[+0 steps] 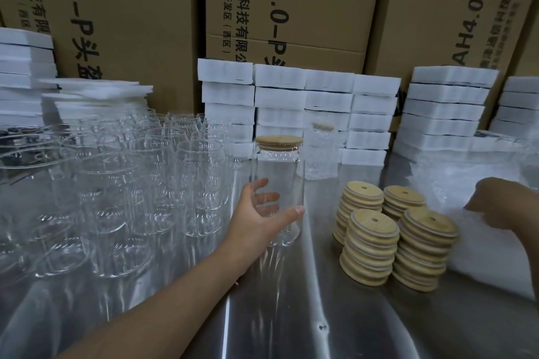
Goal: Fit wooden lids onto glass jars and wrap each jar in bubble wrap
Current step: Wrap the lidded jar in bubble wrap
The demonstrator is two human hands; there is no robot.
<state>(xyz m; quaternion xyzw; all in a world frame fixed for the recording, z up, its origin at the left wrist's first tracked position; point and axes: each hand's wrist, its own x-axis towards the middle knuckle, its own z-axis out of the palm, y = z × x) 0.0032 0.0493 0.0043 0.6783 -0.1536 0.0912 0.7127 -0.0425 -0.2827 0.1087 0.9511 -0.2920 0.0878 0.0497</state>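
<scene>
A tall clear glass jar [278, 172] with a wooden lid [279, 141] on top stands upright on the steel table [291, 315]. My left hand [259, 213] wraps around its lower part, thumb in front and fingers behind the glass. Several stacks of round wooden lids [393, 233] with a small hole sit to the right of the jar. My right hand [501, 201] rests on a heap of bubble wrap [466, 183] at the right; its fingers are hidden. A jar wrapped in bubble wrap [322, 151] stands behind.
Many lidless glass jars [116, 183] crowd the left half of the table. Stacks of white foam boxes [300, 102] line the back, with tall cardboard cartons [291, 9] behind them. Flat white foam sheets [99, 93] lie at the back left.
</scene>
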